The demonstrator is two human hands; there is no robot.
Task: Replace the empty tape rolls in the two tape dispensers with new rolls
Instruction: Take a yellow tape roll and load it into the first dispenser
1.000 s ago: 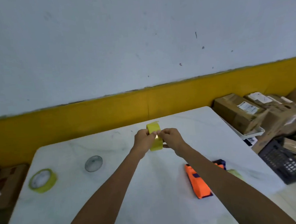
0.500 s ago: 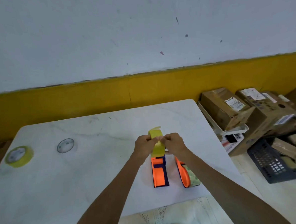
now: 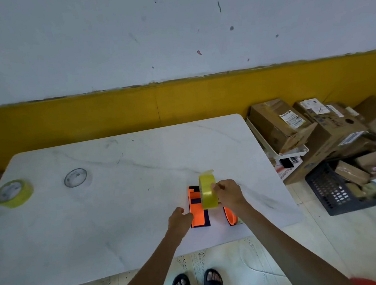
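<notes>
My right hand grips a yellow tape roll upright, its loose end sticking up, just above an orange and dark blue tape dispenser on the white marble table. My left hand is beside the dispenser's left side, fingers curled, at or touching its edge; I cannot tell whether it grips. A second orange dispenser lies to the right, partly hidden by my right forearm. Another yellow tape roll lies flat at the table's far left. A thin clear ring lies near it.
Cardboard boxes and a white tray stand right of the table against the yellow wall band. A dark plastic crate with parcels sits on the floor. My sandalled feet show below the table's near edge.
My left hand has let go of the yellow roll and dropped to the dispenser's left side. My right hand alone holds the roll now, lower and over the dispenser. The camera tilted down.
</notes>
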